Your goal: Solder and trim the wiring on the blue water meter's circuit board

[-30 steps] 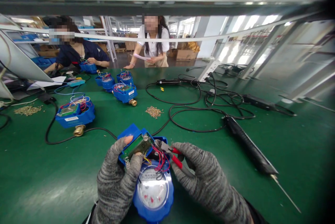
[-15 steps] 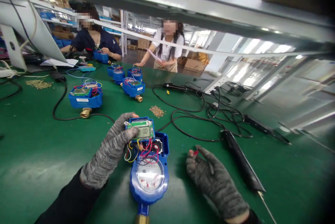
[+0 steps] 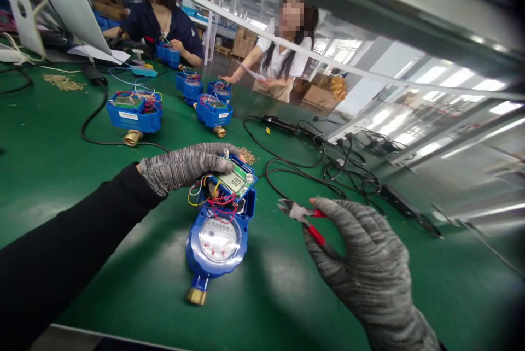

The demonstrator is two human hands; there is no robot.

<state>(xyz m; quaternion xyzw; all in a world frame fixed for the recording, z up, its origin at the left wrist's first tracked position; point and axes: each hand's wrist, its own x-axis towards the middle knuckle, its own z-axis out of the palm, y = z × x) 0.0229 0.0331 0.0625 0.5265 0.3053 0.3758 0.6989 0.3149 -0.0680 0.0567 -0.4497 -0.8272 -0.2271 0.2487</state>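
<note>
In the middle of the table lies a blue water meter [image 3: 217, 241] with a round dial and a brass fitting towards me. My left hand [image 3: 188, 165], in a grey knitted glove, is closed on its LCD circuit board [image 3: 238, 179] in a blue case, tilted above the meter's open box. The display reads about 0.0. Red, yellow, white and black wires run from the board into the meter. To the right, my gloved right hand [image 3: 365, 252] grips red-handled side cutters [image 3: 305, 217], their jaws apart and pointing at the meter without touching it.
Several more blue meters [image 3: 135, 113] with exposed wires stand at the back left. Small piles of screws [image 3: 248, 155] lie behind my left hand and at far left. Black cables [image 3: 287, 168] loop to a power strip [image 3: 348, 131]. Two people are across the table [image 3: 102, 285].
The side cutters, mostly hidden in my right hand before, now show with jaws apart. My left hand has turned the board clockwise. The view has shifted; the black screwdriver on the right is now hidden.
</note>
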